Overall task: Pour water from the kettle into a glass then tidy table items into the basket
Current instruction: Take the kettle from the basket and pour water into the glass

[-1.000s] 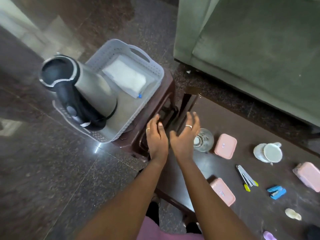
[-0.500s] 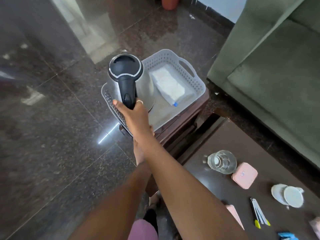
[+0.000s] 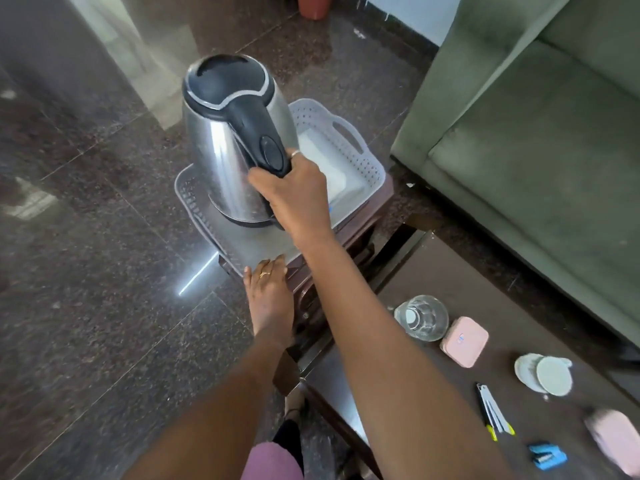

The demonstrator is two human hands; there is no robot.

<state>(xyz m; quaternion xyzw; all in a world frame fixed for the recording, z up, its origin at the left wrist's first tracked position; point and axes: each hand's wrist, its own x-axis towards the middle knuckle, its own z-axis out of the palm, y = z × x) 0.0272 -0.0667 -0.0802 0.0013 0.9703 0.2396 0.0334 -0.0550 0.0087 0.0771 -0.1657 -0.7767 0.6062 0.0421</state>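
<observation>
The right arm reaches forward and up from the lower right, nearly straight, and crosses above the left forearm; its right hand [image 3: 294, 192] is closed in a fist, knuckles up and thumb toward the left, with a ring showing on one finger at the far side of the fist. The left arm runs forward from the lower middle, lower than the right. Its left hand [image 3: 268, 299] lies flat, palm down, fingers [image 3: 273, 266] straight and held together pointing away from the body, a gold ring on one of them.
</observation>
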